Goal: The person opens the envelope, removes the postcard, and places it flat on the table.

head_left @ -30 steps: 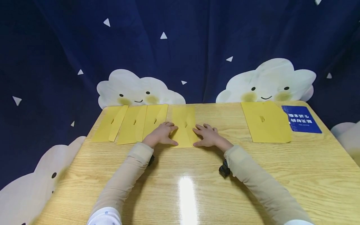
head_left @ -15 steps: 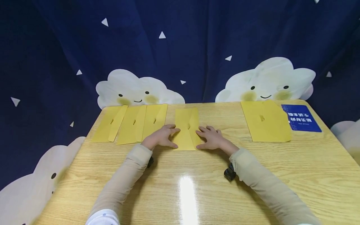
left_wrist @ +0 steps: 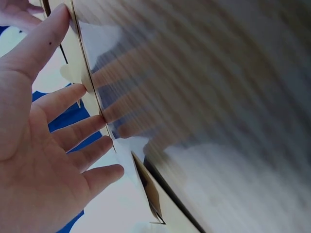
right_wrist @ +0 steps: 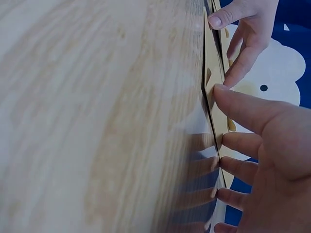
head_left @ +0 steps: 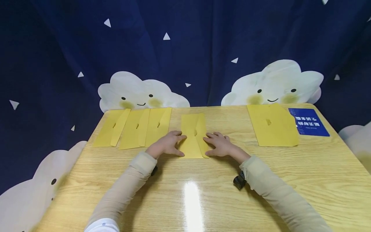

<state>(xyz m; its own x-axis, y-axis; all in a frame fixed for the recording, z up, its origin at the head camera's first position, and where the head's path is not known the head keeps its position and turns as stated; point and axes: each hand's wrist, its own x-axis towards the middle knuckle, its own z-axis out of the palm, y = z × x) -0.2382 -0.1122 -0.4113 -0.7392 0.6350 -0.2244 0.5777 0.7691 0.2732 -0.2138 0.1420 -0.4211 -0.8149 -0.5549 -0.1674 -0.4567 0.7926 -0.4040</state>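
In the head view a yellow envelope (head_left: 189,143) lies flat at the middle of the table, its flap folded over on the right and a small slot at its centre. My left hand (head_left: 168,144) touches its left edge with thumb and fingers spread. Along the right edge, my right hand (head_left: 221,145) rests with its thumb and fingertips against the flap side. The left wrist view shows my left hand (left_wrist: 46,150) with fairly straight fingers at the paper's edge. Likewise in the right wrist view, the fingertips of my right hand (right_wrist: 272,155) meet the edge.
Several more items surround it on the wooden table (head_left: 162,199). At the left lie three yellow envelopes, the nearest of them an envelope (head_left: 156,129) beside my left hand. Far right, a wider yellow envelope (head_left: 272,129) partly overlaps a blue card (head_left: 311,122). A dark curtain (head_left: 200,42) hangs behind.
The middle envelope has slid a little to the right and toward me, with both hands moving along at its sides. The other envelopes and the blue card stay where they were.
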